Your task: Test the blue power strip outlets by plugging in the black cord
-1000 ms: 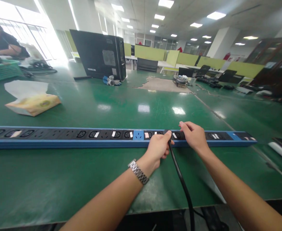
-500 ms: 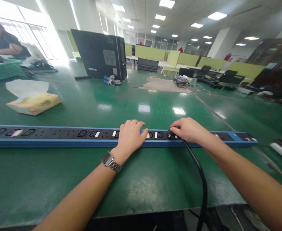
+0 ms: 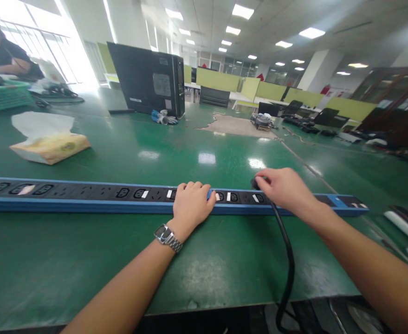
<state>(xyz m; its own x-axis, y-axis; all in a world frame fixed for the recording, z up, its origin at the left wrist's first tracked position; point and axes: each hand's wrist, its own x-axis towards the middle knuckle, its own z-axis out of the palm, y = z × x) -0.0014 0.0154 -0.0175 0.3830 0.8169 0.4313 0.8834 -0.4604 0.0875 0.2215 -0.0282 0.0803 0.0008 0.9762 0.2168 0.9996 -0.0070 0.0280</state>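
A long blue-and-black power strip [image 3: 95,191] lies across the green table, its row of sockets facing up. My left hand [image 3: 193,204], with a watch on the wrist, is wrapped over the strip near its middle and grips it. To the right, my right hand [image 3: 283,188] pinches a black power plug [image 3: 255,183], mostly hidden by the fingers. The plug is held just above the strip, apart from the sockets. From it a thick black cable [image 3: 289,253] hangs down over the table's front edge.
A tissue pack [image 3: 52,147] lies at the left. Behind stand a black computer case [image 3: 146,81] and some gloves [image 3: 164,117]. A person [image 3: 5,55] works by a green basket [image 3: 7,96] at the far left. Dark and white items [image 3: 404,227] lie at the right edge.
My right hand has lifted the plug up out of its socket and moved slightly right. The left hand has closed more over the strip.
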